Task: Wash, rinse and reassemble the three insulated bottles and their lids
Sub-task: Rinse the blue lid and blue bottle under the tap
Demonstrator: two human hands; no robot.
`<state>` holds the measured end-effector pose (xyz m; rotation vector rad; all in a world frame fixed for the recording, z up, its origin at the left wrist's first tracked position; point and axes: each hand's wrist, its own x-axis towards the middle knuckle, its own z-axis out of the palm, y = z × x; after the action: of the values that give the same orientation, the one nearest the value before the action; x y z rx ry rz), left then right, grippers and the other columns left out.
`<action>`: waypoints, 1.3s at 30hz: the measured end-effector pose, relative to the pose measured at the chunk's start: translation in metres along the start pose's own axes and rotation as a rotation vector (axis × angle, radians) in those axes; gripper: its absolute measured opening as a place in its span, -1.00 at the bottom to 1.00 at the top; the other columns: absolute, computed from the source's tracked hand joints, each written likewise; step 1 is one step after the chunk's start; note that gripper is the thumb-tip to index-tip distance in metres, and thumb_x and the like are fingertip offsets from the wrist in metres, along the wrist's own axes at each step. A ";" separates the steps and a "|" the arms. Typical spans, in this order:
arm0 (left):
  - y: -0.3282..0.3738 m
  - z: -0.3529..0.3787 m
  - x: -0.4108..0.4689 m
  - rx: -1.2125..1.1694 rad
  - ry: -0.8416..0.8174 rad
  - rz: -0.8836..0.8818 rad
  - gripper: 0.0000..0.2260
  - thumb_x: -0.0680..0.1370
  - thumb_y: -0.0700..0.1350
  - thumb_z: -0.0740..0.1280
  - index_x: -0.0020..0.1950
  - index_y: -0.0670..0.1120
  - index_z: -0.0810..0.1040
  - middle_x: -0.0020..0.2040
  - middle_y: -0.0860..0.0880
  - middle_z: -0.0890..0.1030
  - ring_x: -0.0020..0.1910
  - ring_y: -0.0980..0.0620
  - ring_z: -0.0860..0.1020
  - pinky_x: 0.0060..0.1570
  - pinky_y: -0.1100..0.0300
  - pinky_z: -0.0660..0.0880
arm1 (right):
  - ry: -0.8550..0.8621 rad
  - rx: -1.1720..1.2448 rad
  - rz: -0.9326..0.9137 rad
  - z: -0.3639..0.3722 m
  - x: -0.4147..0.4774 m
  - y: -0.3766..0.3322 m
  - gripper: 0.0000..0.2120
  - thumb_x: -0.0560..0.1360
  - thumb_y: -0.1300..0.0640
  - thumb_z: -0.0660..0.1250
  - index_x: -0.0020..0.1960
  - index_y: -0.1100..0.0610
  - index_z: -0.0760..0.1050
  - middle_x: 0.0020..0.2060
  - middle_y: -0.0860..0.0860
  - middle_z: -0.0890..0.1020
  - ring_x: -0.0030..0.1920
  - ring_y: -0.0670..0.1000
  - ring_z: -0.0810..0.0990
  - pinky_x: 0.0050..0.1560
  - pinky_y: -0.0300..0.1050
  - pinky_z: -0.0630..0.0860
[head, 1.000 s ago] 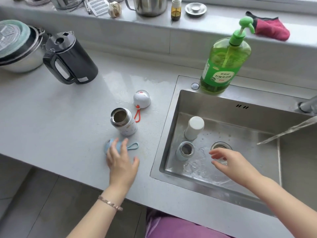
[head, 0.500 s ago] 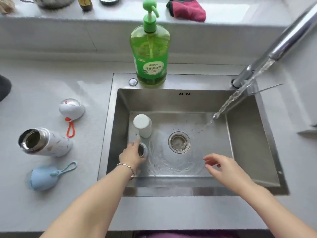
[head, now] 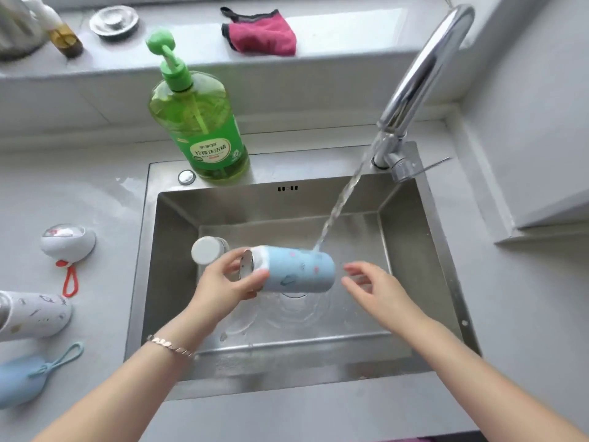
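Note:
My left hand (head: 228, 285) grips the open neck of a light-blue patterned bottle (head: 296, 269), held sideways over the sink with its base to the right, just under the running water. My right hand (head: 373, 287) hovers open beside the bottle's base, not touching it. A white bottle (head: 207, 250) stands in the sink at back left. Another white patterned bottle (head: 32, 315) lies on the counter at the left edge. A white lid with an orange loop (head: 68, 242) and a blue lid with a loop (head: 22, 382) lie on the counter.
The steel sink (head: 427, 282) has water streaming from the faucet (head: 420, 74) at back right. A green soap pump bottle (head: 199, 122) stands on the sink's back rim. A pink cloth (head: 261, 35), a small amber bottle (head: 65, 39) and a metal strainer (head: 114, 20) sit on the ledge.
My left hand lifted the blue bottle from the sink floor and turned it sideways under the water. My right hand rose toward its base.

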<state>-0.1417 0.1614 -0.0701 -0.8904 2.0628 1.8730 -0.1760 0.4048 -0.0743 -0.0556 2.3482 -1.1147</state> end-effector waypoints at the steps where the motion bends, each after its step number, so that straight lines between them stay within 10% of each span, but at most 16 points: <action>1: 0.011 0.008 0.001 -0.063 -0.019 0.004 -0.66 0.41 -0.23 0.46 0.11 0.01 0.48 0.01 0.00 0.53 -0.08 0.05 0.59 -0.28 0.19 0.62 | 0.014 0.092 -0.013 -0.005 0.007 -0.009 -0.69 0.53 0.08 0.27 0.27 0.05 0.43 0.21 0.03 0.47 0.07 -0.08 0.49 0.07 -0.38 0.34; 6: 0.044 0.041 0.013 -0.156 -0.010 0.048 -0.59 0.37 -0.19 0.47 0.19 -0.05 0.50 0.18 -0.22 0.51 0.11 -0.12 0.56 -0.23 0.13 0.63 | 0.022 -0.370 -0.338 -0.018 0.039 -0.038 -0.21 0.32 -0.30 0.33 0.45 -0.03 0.19 0.43 0.03 0.26 0.45 0.06 0.15 0.43 0.00 0.02; 12: 0.066 0.060 0.011 -0.106 -0.051 0.183 -0.68 0.19 0.00 0.53 -0.09 0.16 0.60 0.00 -0.03 0.65 0.08 -0.06 0.58 -0.11 0.06 0.60 | 0.336 -0.530 -0.733 -0.023 0.068 -0.054 -0.20 0.08 -0.15 0.55 0.22 0.16 0.41 0.02 0.09 0.63 -0.05 0.13 0.62 0.03 -0.07 0.39; 19: 0.072 0.057 0.007 -0.135 -0.020 0.126 -0.44 0.12 0.04 0.61 0.08 0.04 0.56 0.10 -0.19 0.59 0.08 -0.15 0.59 -0.19 0.09 0.62 | 0.184 -0.502 -0.605 -0.041 0.072 -0.048 -0.14 0.21 -0.50 0.16 0.19 0.17 0.49 -0.03 0.08 0.63 -0.03 0.13 0.61 0.02 -0.06 0.47; 23: 0.071 0.054 -0.001 -0.185 -0.021 0.098 -0.54 0.20 -0.01 0.51 0.09 0.01 0.56 0.07 -0.20 0.60 -0.08 -0.08 0.63 -0.24 0.14 0.61 | 0.269 -0.510 -0.704 -0.036 0.066 -0.052 -0.22 0.49 -0.36 -0.20 0.21 0.16 0.51 0.03 0.12 0.64 0.02 0.13 0.61 0.03 -0.01 0.49; 31: 0.061 0.028 -0.014 -0.409 -0.014 0.012 -0.79 0.47 -0.07 0.30 0.07 -0.10 0.55 -0.25 -0.05 0.68 -0.21 -0.04 0.66 -0.26 0.19 0.61 | -0.015 0.779 0.028 -0.024 0.066 -0.058 -0.67 0.54 -0.15 0.09 0.00 0.05 0.48 -0.04 0.09 0.59 -0.07 0.07 0.56 -0.13 -0.05 0.48; 39: 0.044 0.007 -0.025 -0.484 0.008 -0.046 -0.60 0.39 0.03 0.29 0.14 -0.15 0.53 0.00 -0.20 0.61 -0.12 -0.07 0.65 -0.06 0.06 0.60 | -0.055 0.839 0.259 -0.013 0.066 -0.096 -0.68 0.57 -0.16 0.09 -0.16 0.02 0.44 -0.38 -0.01 0.59 -0.36 0.04 0.56 -0.24 -0.09 0.51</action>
<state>-0.1482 0.1757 -0.0210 -1.0329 1.5939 2.3912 -0.2567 0.3342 -0.0268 0.4935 1.6126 -1.8164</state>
